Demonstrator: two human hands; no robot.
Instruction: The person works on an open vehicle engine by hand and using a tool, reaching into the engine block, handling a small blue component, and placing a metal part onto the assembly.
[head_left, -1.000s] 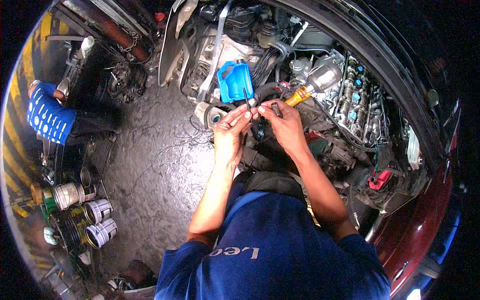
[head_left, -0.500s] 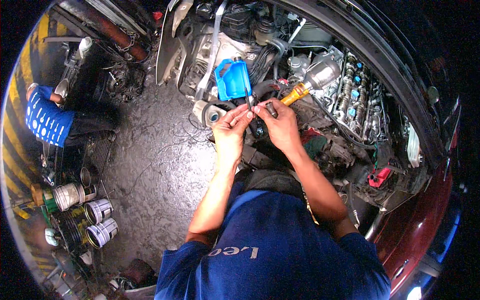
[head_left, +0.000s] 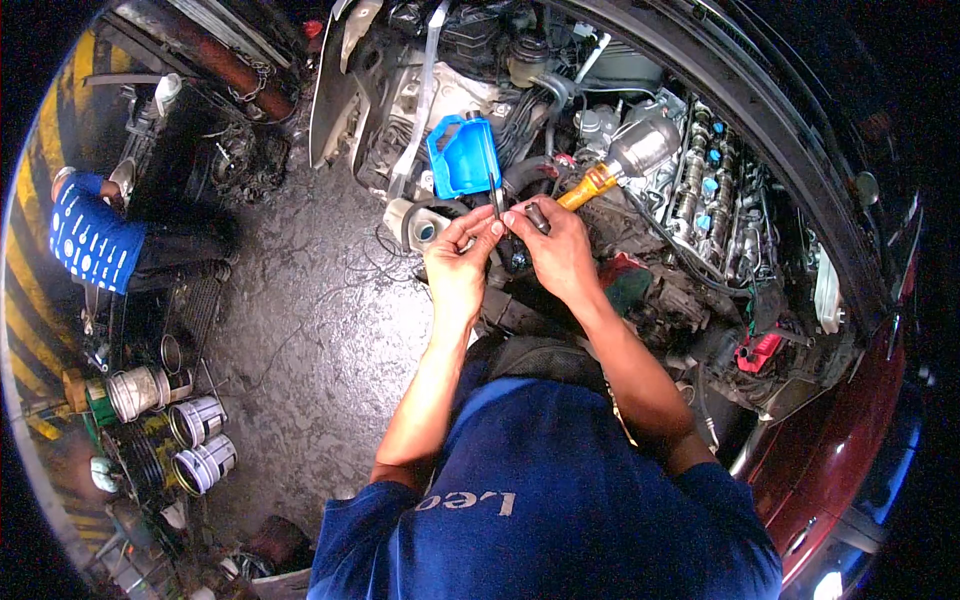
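My left hand [head_left: 458, 262] is closed, pinching a thin dark rod [head_left: 494, 196] between thumb and fingertips; the rod points away from me. Beside it, my right hand [head_left: 558, 255] brings thumb and forefinger to the rod's near end. Tucked in the curled fingers of that hand is a short dark metal cylinder [head_left: 538, 216], hollow-looking at its end. Both hands are held above the engine bay. Just beyond them sits a blue cut-open plastic jug [head_left: 468, 162]. To the right lies what looks like a work lamp with a yellow handle [head_left: 588, 187].
An opened engine [head_left: 704, 188] with exposed camshafts is at the right, under a raised dark hood edge. A white reservoir [head_left: 408, 222] stands by my left hand. Wet grey floor [head_left: 300, 290] extends left, where a person in blue [head_left: 98, 235] crouches near several buckets [head_left: 197, 420].
Both hands stay almost in place, still together at the rod. The fingers and rod shift very slightly. Nothing is let go.
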